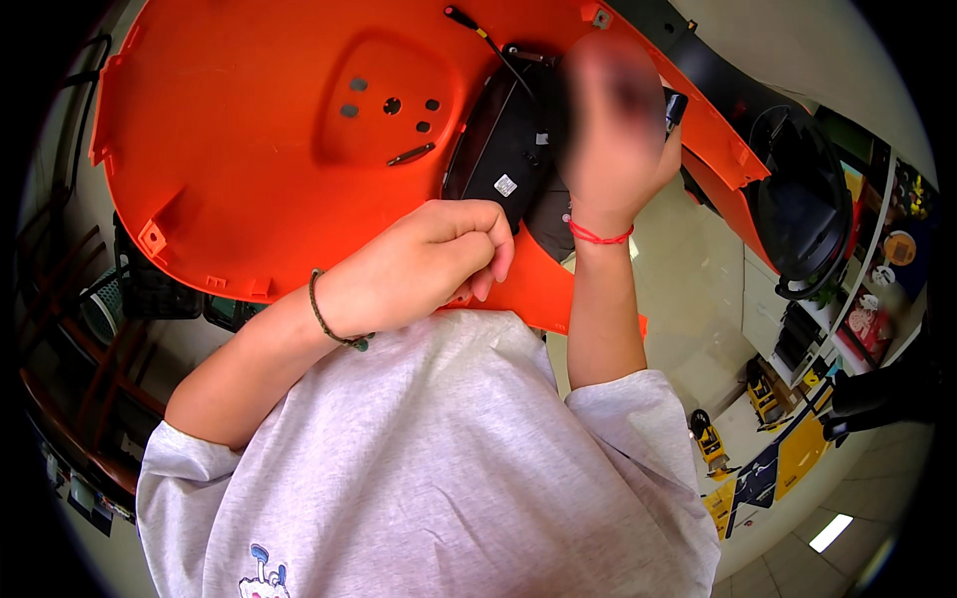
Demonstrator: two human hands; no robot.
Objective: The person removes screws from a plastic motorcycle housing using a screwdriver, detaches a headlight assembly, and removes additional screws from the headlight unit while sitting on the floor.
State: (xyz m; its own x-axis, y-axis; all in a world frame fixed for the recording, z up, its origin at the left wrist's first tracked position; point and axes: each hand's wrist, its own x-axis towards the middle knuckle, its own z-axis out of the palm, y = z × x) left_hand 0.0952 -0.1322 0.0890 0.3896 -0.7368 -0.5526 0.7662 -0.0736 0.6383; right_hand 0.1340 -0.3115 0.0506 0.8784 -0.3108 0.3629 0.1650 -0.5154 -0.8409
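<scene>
A large orange plastic shell (229, 169) fills the upper left. Fixed against it is a long black plastic housing (498, 149) with a small white label. My left hand (429, 259) is curled closed at the housing's lower end; whatever its fingers hold, if anything, is hidden. Over the housing's right side my right hand (623, 179) is raised, its upper part blurred. A short dark cylindrical object (676, 110) sticks out of it on the right, so it appears gripped there. On the shell lies a slim dark metal bit (411, 154), apart from both hands.
A black cable (488, 40) with a plug end rises from the housing's top. A black curved part (802, 199) hangs at the right beside the shell's orange edge. Farther off stand dark chairs (75, 289) at left and yellow machines (710, 444) at lower right.
</scene>
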